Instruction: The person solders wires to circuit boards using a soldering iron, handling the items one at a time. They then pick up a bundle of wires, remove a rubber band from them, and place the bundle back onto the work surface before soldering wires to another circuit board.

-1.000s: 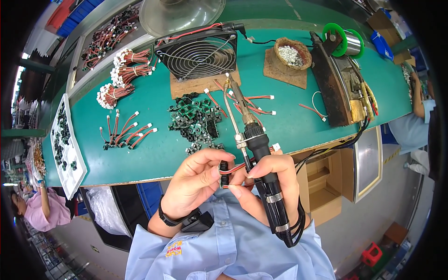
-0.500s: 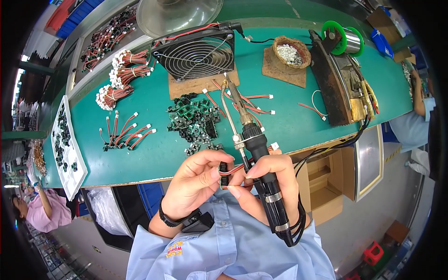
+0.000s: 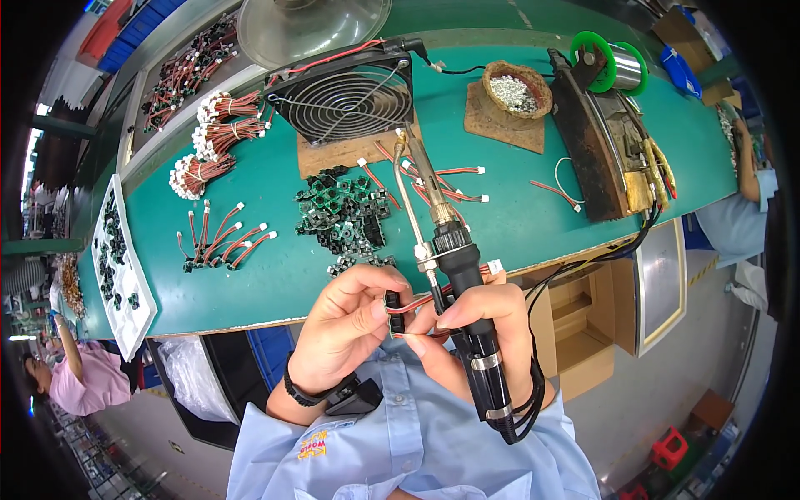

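My left hand point(image 3: 343, 321) pinches a small black component on a circuit board point(image 3: 395, 312) between thumb and fingers, just past the table's near edge. Red and black wires run from it to my right hand point(image 3: 483, 321), ending in a white connector point(image 3: 495, 267). The right hand is wrapped round a black-handled soldering iron point(image 3: 467, 275) with a thin metal feed tube, its tip pointing away from me. Thumb and fingertips of that hand also touch the wires. Beyond the hands lies a heap of small green-and-black boards point(image 3: 337, 217).
A black fan point(image 3: 346, 104) stands behind the heap. Further right are a bowl of metal bits point(image 3: 517, 90), a dark stand point(image 3: 587, 142) and a green solder spool point(image 3: 617, 67). Bundled wires point(image 3: 200, 173), wired boards point(image 3: 221, 246) and a white tray point(image 3: 125, 283) lie left. Two people work at the sides.
The view has shifted slightly. My hands keep the same grips on the board, wires and iron, and the white connector sits a little further right and lower.
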The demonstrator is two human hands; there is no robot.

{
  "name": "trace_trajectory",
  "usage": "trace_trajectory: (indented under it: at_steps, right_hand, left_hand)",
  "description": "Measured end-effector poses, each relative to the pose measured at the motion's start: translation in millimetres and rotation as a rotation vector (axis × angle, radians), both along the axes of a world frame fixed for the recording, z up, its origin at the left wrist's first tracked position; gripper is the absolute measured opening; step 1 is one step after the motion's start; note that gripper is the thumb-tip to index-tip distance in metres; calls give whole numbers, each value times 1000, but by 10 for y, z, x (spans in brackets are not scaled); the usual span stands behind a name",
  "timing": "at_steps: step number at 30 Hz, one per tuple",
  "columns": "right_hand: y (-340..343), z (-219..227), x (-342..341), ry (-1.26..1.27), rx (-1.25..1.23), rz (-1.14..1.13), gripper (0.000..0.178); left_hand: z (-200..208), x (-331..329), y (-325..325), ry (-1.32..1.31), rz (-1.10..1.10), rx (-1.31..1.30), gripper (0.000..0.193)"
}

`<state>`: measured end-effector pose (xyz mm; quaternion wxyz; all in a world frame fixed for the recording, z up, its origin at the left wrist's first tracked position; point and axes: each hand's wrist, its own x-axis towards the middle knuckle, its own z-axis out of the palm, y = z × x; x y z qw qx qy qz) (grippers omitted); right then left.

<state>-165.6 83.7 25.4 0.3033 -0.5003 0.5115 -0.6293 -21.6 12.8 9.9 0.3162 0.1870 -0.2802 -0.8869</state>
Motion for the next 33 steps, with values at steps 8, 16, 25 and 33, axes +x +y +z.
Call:
trace_trajectory:
  at_steps: [8, 16, 25, 33]
  right_hand:
    - [2, 4, 16, 24, -9, -40, 42]
    - [27, -14, 14, -9, 10, -25, 40]
    - [23, 20, 10, -75, 62, 16, 38]
    - [8, 32, 3, -81, 37, 26, 38]
  left_hand:
    - [-23, -9, -5, 4, 51, -127, 21]
    - [2, -25, -3, -8, 65, -189, 19]
    - [18, -38, 10, -4, 63, -133, 19]
    - [17, -44, 11, -15, 26, -84, 20]
